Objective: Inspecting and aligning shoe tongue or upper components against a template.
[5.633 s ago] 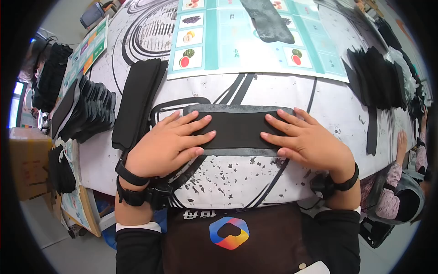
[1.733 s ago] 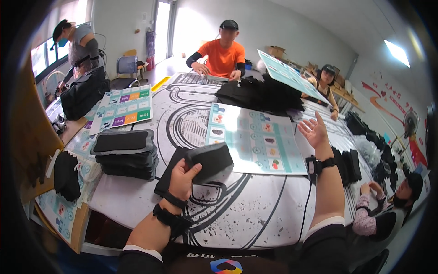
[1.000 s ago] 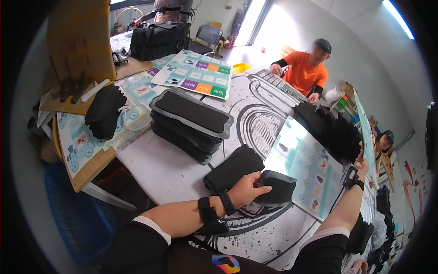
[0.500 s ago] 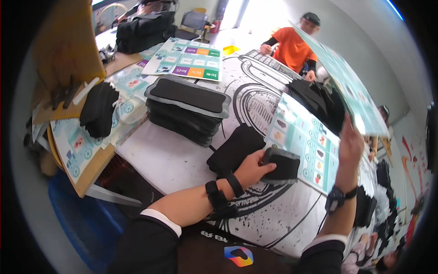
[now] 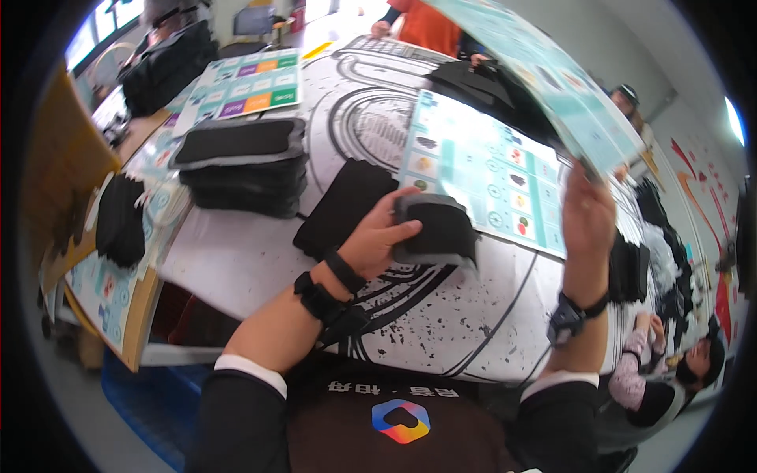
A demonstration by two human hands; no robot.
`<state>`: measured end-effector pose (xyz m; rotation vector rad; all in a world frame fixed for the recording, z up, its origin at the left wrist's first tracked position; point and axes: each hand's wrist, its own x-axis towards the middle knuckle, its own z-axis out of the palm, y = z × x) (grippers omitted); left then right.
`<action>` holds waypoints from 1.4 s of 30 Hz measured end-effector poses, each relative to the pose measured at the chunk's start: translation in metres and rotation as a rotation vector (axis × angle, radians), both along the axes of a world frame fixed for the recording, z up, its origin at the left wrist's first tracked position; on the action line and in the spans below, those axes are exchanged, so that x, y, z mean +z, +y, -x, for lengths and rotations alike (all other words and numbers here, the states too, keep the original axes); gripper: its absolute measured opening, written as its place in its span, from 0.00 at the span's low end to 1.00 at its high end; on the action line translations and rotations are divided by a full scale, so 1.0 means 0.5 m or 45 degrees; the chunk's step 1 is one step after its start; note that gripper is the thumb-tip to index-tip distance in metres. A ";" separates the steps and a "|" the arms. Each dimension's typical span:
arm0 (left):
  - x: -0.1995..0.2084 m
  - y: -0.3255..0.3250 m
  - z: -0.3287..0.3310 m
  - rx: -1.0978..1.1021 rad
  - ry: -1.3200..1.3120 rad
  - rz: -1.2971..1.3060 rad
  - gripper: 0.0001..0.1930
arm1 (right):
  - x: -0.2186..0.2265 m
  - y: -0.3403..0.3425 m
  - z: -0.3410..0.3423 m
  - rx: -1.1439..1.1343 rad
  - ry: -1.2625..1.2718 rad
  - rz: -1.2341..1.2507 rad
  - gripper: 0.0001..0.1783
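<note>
My left hand (image 5: 377, 236) is closed on the near end of a small stack of black pads (image 5: 435, 227) with grey rims, thumb on top, above the table. My right hand (image 5: 587, 211) is raised and grips the lower corner of a large pale-green printed board (image 5: 556, 87), which stands tilted in the air. Below it, a similar printed board (image 5: 465, 154) lies flat on the table, its far side near a black bundle (image 5: 481, 91). A black fabric-like bundle (image 5: 347, 206) rests just beyond my left wrist.
A taller stack of grey-rimmed black pads (image 5: 240, 165) stands to the left, near a printed sheet with coloured blocks (image 5: 244, 83). Another black bundle (image 5: 121, 221) lies at the far left. A person in orange (image 5: 430, 27) is across the white patterned table (image 5: 410, 315); others are at the right.
My view has shifted, so the table's things appear further left and up. The black pads in my left hand now show more of their layered side. Both hands keep their holds.
</note>
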<state>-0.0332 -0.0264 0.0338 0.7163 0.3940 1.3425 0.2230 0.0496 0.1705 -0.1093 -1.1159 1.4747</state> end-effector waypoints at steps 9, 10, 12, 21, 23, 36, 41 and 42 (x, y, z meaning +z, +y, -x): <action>-0.019 -0.042 -0.081 0.820 1.912 -0.416 0.43 | -0.032 -0.059 -0.105 -0.219 -0.048 0.061 0.21; 0.022 -0.045 -0.085 0.715 1.720 -0.438 0.46 | -0.035 -0.074 -0.082 -0.408 -0.085 0.109 0.26; 0.095 -0.047 -0.100 0.442 1.436 -0.543 0.48 | -0.040 -0.098 -0.035 -0.457 -0.047 0.116 0.27; 0.299 0.010 -0.164 0.598 0.599 -0.586 0.35 | 0.071 -0.068 0.225 -0.042 0.167 0.095 0.38; 0.336 0.052 -0.165 0.666 0.292 -0.630 0.26 | 0.090 -0.052 0.268 -0.178 0.360 -0.085 0.40; 0.431 0.077 0.024 0.848 0.245 -0.769 0.17 | 0.125 0.091 0.169 0.029 0.319 -0.085 0.19; 0.395 0.106 -0.031 0.984 0.206 -0.683 0.19 | 0.106 0.063 0.238 0.195 0.233 -0.067 0.18; 0.393 0.111 -0.003 1.068 0.398 -0.736 0.18 | 0.104 0.067 0.217 0.231 0.052 -0.120 0.22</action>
